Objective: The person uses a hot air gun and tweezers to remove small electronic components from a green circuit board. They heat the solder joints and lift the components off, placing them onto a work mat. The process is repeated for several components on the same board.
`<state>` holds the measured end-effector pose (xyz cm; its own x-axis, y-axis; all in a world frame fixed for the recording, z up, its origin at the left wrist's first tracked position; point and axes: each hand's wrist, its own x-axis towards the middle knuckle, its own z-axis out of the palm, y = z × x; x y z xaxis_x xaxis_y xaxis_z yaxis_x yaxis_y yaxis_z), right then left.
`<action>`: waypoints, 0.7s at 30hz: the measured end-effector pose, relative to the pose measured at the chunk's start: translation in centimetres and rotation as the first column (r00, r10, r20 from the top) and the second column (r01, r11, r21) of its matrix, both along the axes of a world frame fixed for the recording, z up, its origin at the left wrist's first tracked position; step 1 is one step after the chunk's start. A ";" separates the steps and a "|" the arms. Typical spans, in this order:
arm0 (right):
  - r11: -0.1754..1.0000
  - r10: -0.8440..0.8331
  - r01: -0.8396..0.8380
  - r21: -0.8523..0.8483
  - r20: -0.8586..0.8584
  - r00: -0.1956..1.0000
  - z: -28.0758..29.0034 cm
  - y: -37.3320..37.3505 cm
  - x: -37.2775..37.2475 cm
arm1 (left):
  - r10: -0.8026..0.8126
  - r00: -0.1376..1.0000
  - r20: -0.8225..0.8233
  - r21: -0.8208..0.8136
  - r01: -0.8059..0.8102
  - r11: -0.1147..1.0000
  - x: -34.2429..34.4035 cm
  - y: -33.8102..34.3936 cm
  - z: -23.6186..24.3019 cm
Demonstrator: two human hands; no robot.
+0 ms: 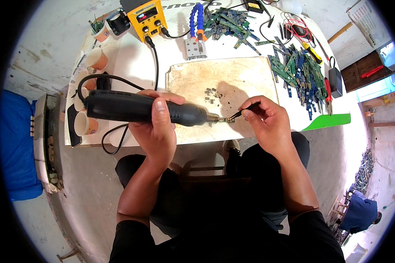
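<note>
My left hand [156, 118] is wrapped round a black hot air gun [131, 107], its metal nozzle pointing right. Just beyond the nozzle tip lies a small narrow circuit board strip [226, 120] at the near part of a stained tan work mat [184, 76]. Black tweezers [249, 108] are pinched in my right hand [267, 122], with their tips at the strip beside the nozzle. Farther up the mat is a scatter of small dark and grey chips [214, 94]. Whether the tweezers grip a part is too small to tell.
A yellow soldering station [147, 19] stands at the back left, cabled to the gun. Paper cups [87, 123] line the left edge. Heaps of green board strips [296, 70] lie back and right, near red-handled pliers [328, 94]. Another person [360, 213] is far right.
</note>
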<state>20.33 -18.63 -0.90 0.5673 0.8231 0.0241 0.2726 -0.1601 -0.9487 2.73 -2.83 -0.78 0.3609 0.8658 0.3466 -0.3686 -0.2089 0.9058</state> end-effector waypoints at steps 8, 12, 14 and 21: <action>1.000 -0.011 0.011 0.001 0.002 1.000 -0.2 0.1 -0.1 | 0.016 0.999 0.048 0.022 -0.017 1.000 0.3 0.2 -0.2; 1.000 -0.020 0.020 -0.007 0.016 1.000 0.2 0.1 -0.2 | -0.003 1.000 0.000 -0.012 0.003 1.000 0.0 0.1 0.1; 1.000 -0.014 0.014 0.001 -0.002 1.000 0.2 0.2 -0.2 | -0.001 1.000 0.005 -0.011 0.001 1.000 0.0 0.1 0.1; 1.000 -0.012 0.012 0.018 -0.006 1.000 0.1 0.2 -0.3 | 0.007 1.000 -0.023 0.007 -0.007 1.000 -0.2 0.1 0.3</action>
